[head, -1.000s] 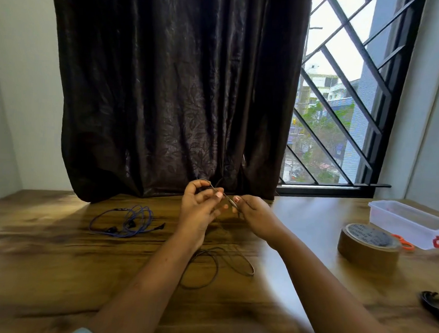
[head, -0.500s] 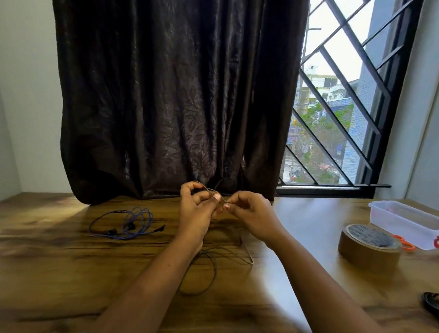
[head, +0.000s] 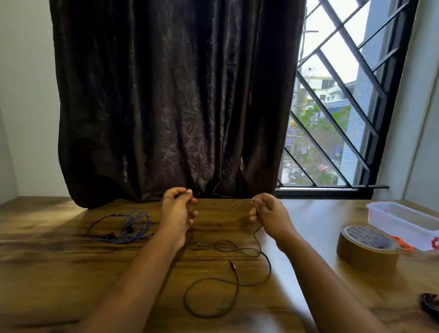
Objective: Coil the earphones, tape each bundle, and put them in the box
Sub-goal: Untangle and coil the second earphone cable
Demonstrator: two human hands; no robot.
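I'm pinching the cord (head: 238, 284) in left hand (head: 177, 211) and right hand (head: 268, 215), holding a span between them, probably to size a loop. Slack is trailing below my right grip, and the box (head: 410, 218) is waiting further right.

- Black earphones (head: 270, 269): thin cable trailing in loose, uncoiled loops across the table (head: 58, 272), plug lying free. The upper end is being pinched by the right hand (head: 270, 214), with a blurred strand stretching toward the left hand (head: 177, 209).
- Blue earphones (head: 133, 225): lying in a loose tangle, left of the hands.
- Brown tape roll (head: 367, 250): lying flat at the right.
- Clear plastic box (head: 402, 222): sitting open just behind the tape.
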